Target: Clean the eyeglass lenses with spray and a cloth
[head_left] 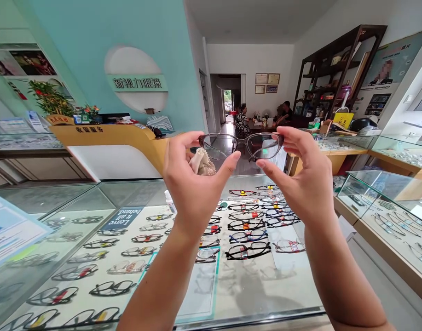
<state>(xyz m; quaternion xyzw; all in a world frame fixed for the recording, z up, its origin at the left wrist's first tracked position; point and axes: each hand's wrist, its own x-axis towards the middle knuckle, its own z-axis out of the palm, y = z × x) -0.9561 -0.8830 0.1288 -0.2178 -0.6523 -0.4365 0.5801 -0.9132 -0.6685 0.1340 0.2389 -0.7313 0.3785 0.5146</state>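
A pair of dark-framed glasses (243, 141) is held up above the glass display case (252, 294), its lenses side by side. My left hand (197, 177) grips the left end of the frame, and a crumpled light cloth (202, 163) with a patterned edge is tucked in the same hand. At the right end of the frame, the fingers of my right hand (300, 174) are closed on it. Both thumbs point inward below the lenses. Rows of glasses (247, 250) lie inside the case beneath my hands.
A small white bottle (170, 201) stands behind my left wrist. Further glass cases (397, 220) line the right side. A yellow-fronted counter (103, 133) is behind at left. Two people (243, 122) sit at a table in the back, near dark shelves (331, 73).
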